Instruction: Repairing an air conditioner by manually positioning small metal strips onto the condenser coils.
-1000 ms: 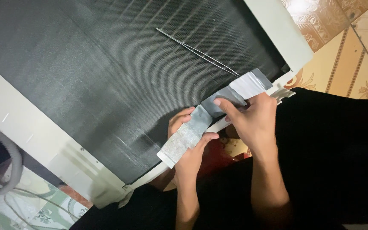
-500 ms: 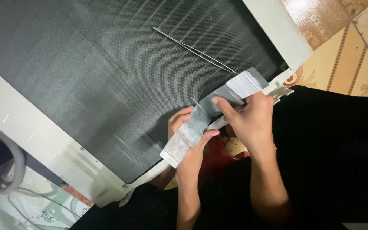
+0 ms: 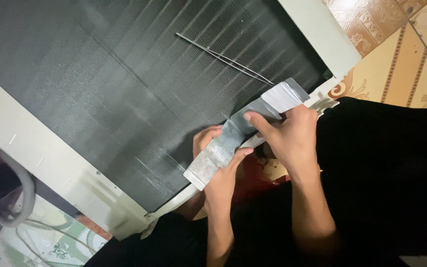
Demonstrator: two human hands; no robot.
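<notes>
A dark finned panel [image 3: 124,94] in a pale frame [image 3: 50,168] fills the view. At its lower edge, a thin grey metal strip [image 3: 233,141] — light, stiff, sharp-edged, probably — is pinched by left hand [image 3: 218,168] and right hand [image 3: 287,136]; best held at its ends.

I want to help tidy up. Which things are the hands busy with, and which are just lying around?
Busy with: grey metal strip, held by left hand and right hand, against the white-framed finned panel.
Lying around: thin wire rods, grey hose, patterned floor tiles.
</notes>
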